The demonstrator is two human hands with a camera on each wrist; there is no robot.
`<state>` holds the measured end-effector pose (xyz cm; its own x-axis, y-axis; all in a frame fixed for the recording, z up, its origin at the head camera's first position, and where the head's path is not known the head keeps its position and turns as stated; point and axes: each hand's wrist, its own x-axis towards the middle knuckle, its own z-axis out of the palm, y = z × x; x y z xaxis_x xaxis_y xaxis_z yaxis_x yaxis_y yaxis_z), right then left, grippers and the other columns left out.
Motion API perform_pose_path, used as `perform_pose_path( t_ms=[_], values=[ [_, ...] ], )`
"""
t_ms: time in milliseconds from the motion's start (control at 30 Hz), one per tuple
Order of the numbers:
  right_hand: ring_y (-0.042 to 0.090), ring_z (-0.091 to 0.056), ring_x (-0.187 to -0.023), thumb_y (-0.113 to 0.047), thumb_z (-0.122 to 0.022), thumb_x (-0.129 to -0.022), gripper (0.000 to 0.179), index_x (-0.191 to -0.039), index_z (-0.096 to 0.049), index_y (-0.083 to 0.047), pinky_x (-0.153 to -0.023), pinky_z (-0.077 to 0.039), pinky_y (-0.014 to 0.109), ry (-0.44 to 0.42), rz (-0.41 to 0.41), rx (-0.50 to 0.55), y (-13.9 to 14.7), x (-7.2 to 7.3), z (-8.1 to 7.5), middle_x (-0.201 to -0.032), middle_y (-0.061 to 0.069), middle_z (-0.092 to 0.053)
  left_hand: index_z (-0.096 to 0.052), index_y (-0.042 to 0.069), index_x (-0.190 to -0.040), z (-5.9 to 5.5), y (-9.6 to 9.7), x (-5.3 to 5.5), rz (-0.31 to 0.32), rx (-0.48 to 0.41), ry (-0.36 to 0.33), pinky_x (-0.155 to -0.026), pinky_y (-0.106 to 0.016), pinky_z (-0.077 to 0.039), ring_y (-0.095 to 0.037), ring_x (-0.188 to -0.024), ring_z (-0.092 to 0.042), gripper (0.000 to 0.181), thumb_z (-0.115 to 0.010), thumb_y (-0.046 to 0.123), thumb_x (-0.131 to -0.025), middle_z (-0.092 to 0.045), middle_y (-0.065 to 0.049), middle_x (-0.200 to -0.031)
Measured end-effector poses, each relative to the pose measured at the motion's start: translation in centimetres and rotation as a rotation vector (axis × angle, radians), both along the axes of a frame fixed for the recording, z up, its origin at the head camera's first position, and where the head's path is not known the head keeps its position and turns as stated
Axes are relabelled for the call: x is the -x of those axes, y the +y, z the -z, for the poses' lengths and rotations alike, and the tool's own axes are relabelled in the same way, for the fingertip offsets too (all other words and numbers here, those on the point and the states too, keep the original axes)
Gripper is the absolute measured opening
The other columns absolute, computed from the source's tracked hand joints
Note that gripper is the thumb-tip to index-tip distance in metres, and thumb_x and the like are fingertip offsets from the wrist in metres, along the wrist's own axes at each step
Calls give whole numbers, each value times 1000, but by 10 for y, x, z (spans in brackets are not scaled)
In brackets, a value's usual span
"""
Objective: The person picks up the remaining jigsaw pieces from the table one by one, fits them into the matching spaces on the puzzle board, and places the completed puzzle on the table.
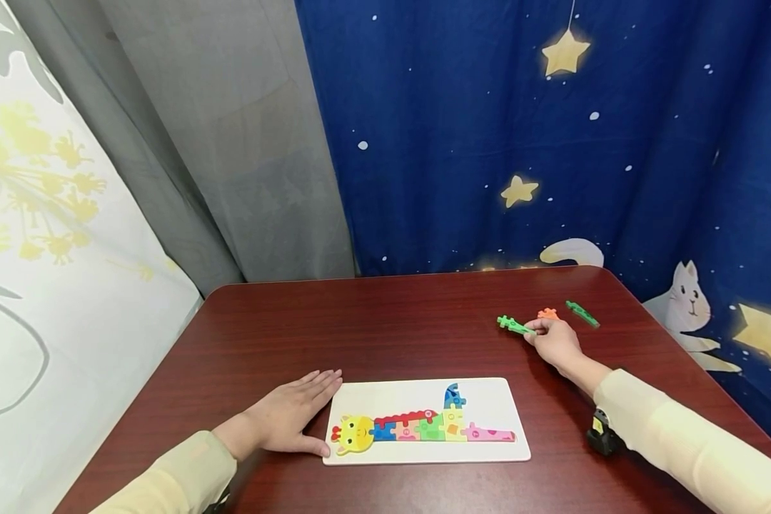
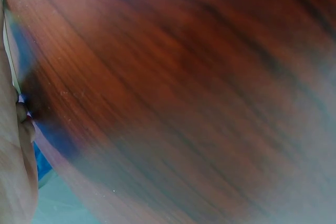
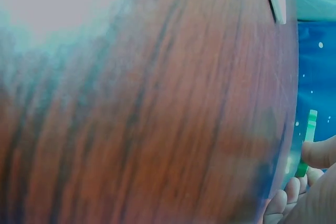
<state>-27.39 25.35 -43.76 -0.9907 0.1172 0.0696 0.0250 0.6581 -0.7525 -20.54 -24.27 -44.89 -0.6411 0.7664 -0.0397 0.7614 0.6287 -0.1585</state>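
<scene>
A white puzzle board (image 1: 424,457) with a giraffe made of coloured pieces lies near the front of the table. My left hand (image 1: 293,416) rests flat at its left edge, fingers straight, the thumb touching the board's lower left corner. Beyond the board to the right, my right hand (image 1: 555,344) pinches a light green puzzle piece (image 1: 511,325) between thumb and fingers. The right wrist view also shows this green piece (image 3: 312,119) between them. Just behind that hand lies an orange puzzle piece (image 1: 547,313), partly hidden. A darker green puzzle piece (image 1: 582,314) lies farther right.
On the board, a blue piece (image 1: 453,397) stands up from the giraffe's body and a pink piece (image 1: 488,434) extends right. The reddish-brown table (image 1: 385,321) ends at the back against a grey curtain (image 1: 263,157) and a blue starry curtain (image 1: 462,143).
</scene>
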Motion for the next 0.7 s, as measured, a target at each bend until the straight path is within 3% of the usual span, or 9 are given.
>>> perform_pose_path(
  t_ms=[267, 700],
  values=[
    [26, -51, -80, -9, -64, -93, 17, -107, -67, 1, -67, -40, 34, 37, -25, -28, -3, -2, -4, -89, 10, -61, -29, 1, -151, 1, -1, 0, 16, -22, 27, -115, -40, -25, -25, -143, -27, 108, -36, 83, -82, -27, -12, -157],
    [22, -48, -70, -9, -67, -92, 14, -103, -68, -1, -61, -38, 33, 99, -71, -55, -4, -8, -6, -79, 6, -57, -27, 1, -152, 0, 0, 2, 5, -1, 7, -116, -40, -23, -25, -144, -25, 108, -34, 83, -82, -25, -11, -158]
  ],
)
